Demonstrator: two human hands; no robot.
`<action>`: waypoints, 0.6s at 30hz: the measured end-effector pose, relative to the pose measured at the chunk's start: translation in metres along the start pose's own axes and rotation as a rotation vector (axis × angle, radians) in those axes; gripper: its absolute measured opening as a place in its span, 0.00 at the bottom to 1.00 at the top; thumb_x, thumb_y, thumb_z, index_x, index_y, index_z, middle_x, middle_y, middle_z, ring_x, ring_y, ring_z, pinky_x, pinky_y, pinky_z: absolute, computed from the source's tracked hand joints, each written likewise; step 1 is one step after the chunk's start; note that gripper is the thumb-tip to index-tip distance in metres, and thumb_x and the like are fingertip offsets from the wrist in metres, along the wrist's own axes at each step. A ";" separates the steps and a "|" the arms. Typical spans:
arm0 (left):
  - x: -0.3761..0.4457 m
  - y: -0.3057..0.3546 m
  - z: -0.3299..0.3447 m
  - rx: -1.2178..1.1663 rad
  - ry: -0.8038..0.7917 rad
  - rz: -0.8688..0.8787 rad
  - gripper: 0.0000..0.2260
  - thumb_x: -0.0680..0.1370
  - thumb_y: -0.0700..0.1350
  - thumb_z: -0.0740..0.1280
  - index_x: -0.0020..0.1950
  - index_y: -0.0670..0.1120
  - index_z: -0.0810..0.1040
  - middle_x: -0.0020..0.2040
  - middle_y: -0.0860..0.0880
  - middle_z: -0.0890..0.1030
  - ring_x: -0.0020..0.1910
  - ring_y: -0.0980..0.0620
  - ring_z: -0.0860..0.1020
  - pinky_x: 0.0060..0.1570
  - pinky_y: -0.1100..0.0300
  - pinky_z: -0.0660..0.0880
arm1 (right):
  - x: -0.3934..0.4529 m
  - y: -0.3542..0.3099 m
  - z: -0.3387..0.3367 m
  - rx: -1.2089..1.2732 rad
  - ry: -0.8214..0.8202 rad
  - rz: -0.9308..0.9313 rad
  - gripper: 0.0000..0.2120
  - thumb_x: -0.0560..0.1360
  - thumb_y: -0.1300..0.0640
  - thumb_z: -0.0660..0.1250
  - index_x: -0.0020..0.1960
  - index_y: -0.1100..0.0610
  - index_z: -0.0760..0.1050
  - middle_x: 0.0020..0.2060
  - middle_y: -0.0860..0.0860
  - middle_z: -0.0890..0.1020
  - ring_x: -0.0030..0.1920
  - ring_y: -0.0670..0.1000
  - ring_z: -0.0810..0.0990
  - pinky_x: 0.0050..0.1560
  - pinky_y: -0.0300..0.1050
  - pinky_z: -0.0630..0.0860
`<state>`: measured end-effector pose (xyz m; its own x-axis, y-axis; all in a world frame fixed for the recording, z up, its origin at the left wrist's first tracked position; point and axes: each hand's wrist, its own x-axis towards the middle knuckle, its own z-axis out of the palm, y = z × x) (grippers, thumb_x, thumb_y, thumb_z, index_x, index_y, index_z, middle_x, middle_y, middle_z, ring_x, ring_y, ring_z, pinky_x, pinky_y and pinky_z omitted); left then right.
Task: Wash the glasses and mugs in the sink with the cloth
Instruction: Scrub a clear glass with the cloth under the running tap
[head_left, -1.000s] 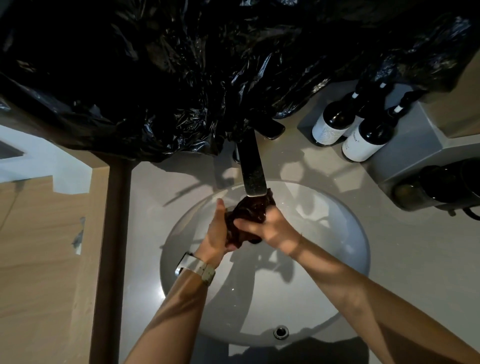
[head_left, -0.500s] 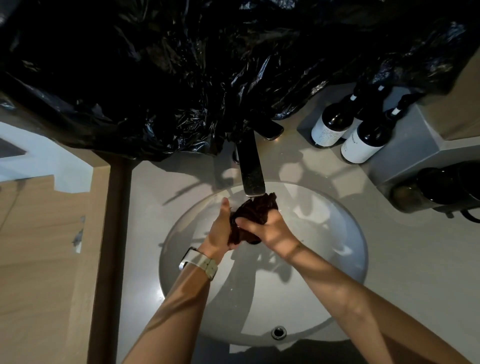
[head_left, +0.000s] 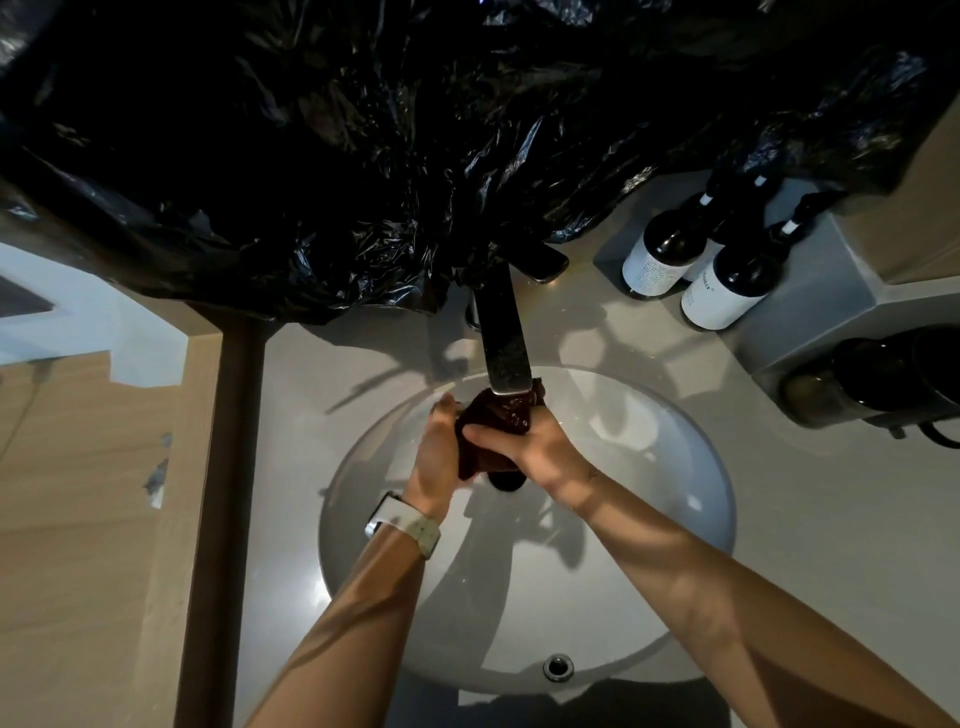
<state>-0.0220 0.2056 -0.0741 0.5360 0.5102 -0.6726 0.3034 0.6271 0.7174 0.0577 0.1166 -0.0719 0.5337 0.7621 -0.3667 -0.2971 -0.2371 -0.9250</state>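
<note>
A dark reddish-brown cloth (head_left: 497, 422) is bunched up right under the faucet spout (head_left: 503, 343), above the round white sink (head_left: 675, 499). My left hand (head_left: 435, 457) presses against the cloth's left side, a white watch on its wrist. My right hand (head_left: 535, 447) grips the cloth from the right, thumb and fingers wrapped round it. Something dark peeks out just below the cloth, over the drain; I cannot tell what it is. Dark mugs (head_left: 893, 374) lie on the counter at the far right.
Black plastic sheeting (head_left: 415, 145) hangs across the whole back. Two or three dark pump bottles (head_left: 727, 286) with white labels stand on a grey tray at back right. An overflow hole (head_left: 558, 666) sits at the sink's near rim. A wooden counter edge (head_left: 223, 493) runs along the left.
Both hands stay under the spout, kneading the cloth; they have shifted only slightly.
</note>
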 end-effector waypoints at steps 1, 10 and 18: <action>0.003 -0.007 -0.002 0.039 0.051 0.119 0.24 0.82 0.58 0.54 0.51 0.39 0.77 0.42 0.40 0.81 0.44 0.42 0.81 0.39 0.55 0.78 | 0.002 -0.004 0.000 0.045 0.019 0.041 0.08 0.71 0.65 0.73 0.50 0.61 0.80 0.45 0.55 0.84 0.47 0.49 0.83 0.53 0.41 0.78; -0.009 -0.016 -0.012 0.410 -0.007 0.350 0.09 0.84 0.51 0.56 0.51 0.52 0.74 0.46 0.48 0.80 0.47 0.48 0.79 0.50 0.49 0.77 | 0.000 -0.013 -0.010 0.292 0.120 0.479 0.13 0.73 0.56 0.73 0.54 0.62 0.81 0.44 0.59 0.86 0.42 0.55 0.86 0.41 0.47 0.83; -0.050 0.073 -0.012 0.869 0.156 1.154 0.06 0.77 0.41 0.69 0.53 0.47 0.77 0.48 0.57 0.78 0.42 0.61 0.77 0.40 0.71 0.72 | -0.021 -0.007 -0.040 -0.005 0.296 0.172 0.14 0.67 0.53 0.76 0.42 0.64 0.80 0.38 0.58 0.83 0.44 0.60 0.84 0.50 0.59 0.81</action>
<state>-0.0362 0.2323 0.0096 0.7350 0.5672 0.3716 0.1737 -0.6872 0.7054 0.0803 0.0780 -0.0617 0.6830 0.5029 -0.5297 -0.3992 -0.3503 -0.8473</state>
